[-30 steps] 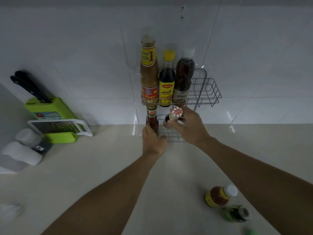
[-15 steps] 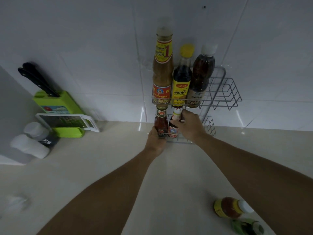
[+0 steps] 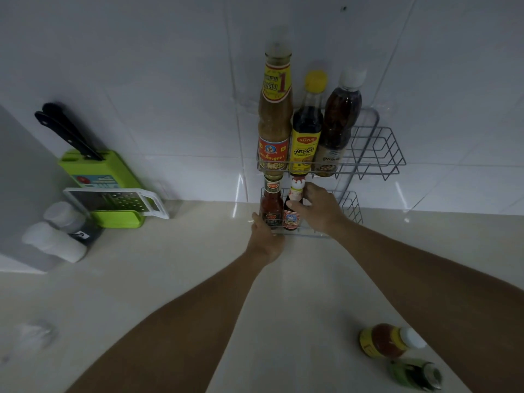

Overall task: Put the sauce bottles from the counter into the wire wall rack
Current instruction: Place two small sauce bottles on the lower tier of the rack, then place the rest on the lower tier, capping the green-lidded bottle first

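Sauce bottles split between wire wall rack (image 3: 377, 154) and counter (image 3: 170, 279). Head view: three tall ones upright in rack's upper tier; red-sauce bottle (image 3: 271, 204) and small dark bottle (image 3: 292, 207) upright in lower tier. Right hand (image 3: 319, 208) clasped on small dark bottle; left hand (image 3: 265, 241) at rack's lower front edge, grip unclear. Two more bottles lying on counter, well below rack.

A single wide-angle view from the person's head looks forward and down, close over the worktop (image 3: 158, 279), squarely facing the tiled wall (image 3: 141, 66) and the wire wall rack (image 3: 377, 154), both forearms reaching in from below.
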A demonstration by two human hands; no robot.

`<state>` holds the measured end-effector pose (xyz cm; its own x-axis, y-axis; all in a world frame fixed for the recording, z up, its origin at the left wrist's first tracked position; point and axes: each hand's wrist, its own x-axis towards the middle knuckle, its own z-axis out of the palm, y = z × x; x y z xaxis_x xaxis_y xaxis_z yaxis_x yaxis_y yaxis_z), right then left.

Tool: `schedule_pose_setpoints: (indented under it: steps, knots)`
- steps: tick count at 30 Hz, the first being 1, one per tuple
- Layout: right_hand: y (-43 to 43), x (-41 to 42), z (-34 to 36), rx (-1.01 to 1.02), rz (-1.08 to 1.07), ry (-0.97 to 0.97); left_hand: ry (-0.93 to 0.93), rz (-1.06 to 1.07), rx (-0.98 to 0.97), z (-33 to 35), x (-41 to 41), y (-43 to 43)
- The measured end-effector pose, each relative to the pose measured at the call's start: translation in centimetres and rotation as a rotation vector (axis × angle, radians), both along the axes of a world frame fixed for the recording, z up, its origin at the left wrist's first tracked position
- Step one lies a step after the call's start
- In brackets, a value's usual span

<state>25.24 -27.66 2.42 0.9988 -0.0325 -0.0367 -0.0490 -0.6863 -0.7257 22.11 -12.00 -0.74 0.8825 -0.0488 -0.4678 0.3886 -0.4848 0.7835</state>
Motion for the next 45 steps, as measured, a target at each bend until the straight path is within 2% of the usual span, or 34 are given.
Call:
schedule_pose_setpoints:
  steps: [4,10,19,23,28,34,37,39,42,45]
  knots:
    - [-1.2,-0.8,2.1,0.004,0.017,0.016,-0.040,-0.031,0.034,0.7,-1.5,-0.4]
    - [-4.1,-5.0,4.7,-0.054,0.014,0.014,-0.037,-0.309,0.050,1.8,-4.2,-2.2]
    - [-9.0,-16.2,6.1,-0.208,-0.004,-0.024,0.033,-0.856,0.086,2.3,-10.6,-6.8]
    - [-9.9,-20.7,6.6,-0.228,0.041,0.019,-0.014,-0.969,0.085,1.6,-13.6,-9.0]
    - [-10.3,-24.7,4.2,-0.408,0.128,0.176,-0.080,-0.909,0.031,0.2,-17.1,-11.3]
    - [-10.4,-25.4,3.2,-0.458,0.059,0.098,-0.095,-0.820,0.050,0.9,-18.5,-12.5]
    - [-10.5,-24.5,5.4,-0.427,0.049,0.016,-0.079,-0.656,-0.067,1.7,-18.0,-12.3]
    - [-10.4,-23.5,7.7,-0.547,0.148,-0.054,-0.102,-0.561,-0.168,2.6,-17.4,-12.1]
    - [-10.3,-21.8,11.6,-0.854,0.236,-0.088,-0.176,-0.487,-0.243,4.4,-16.7,-12.0]
    - [-10.0,-20.1,12.9,-0.953,0.148,-0.035,-0.339,-0.341,-0.120,6.0,-16.5,-12.2]
